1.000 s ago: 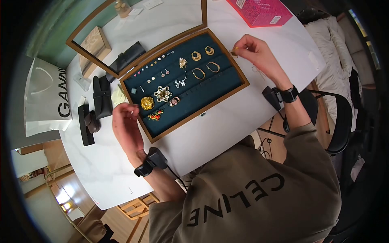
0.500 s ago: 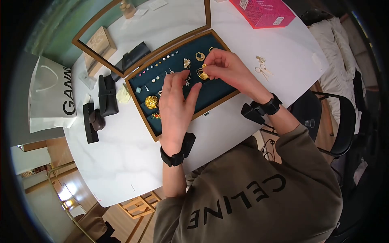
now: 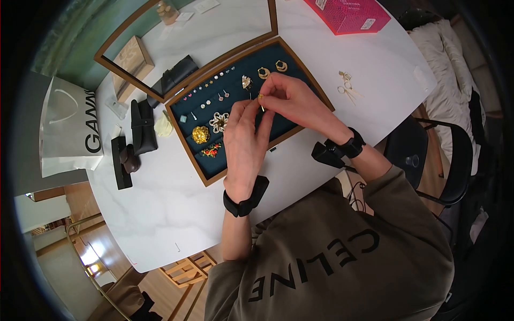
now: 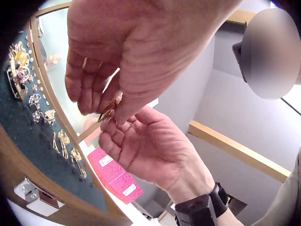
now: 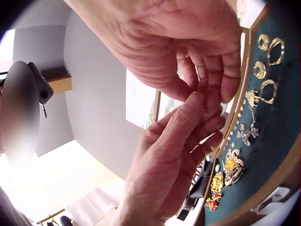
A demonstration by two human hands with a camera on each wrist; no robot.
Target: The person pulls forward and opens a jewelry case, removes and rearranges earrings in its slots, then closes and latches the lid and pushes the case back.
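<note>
Both hands meet above an open jewellery tray with dark teal lining and a wooden frame. My left hand and right hand both pinch a small gold earring at their fingertips, a little above the tray's middle. In the left wrist view the gold earring shows between the left hand and the right fingertips. In the right wrist view the right hand touches the left fingertips, and the earring is hidden. Gold hoops, studs and brooches lie in the tray.
The tray's glass lid stands open behind it. A loose pair of gold earrings lies on the white table to the right, with a pink box beyond. Black pouches and a white paper bag sit left.
The right hand has brought a small gold piece from the tray's right edge to over its middle. The left hand has moved from the tray's left edge to meet it and pinch the piece.
</note>
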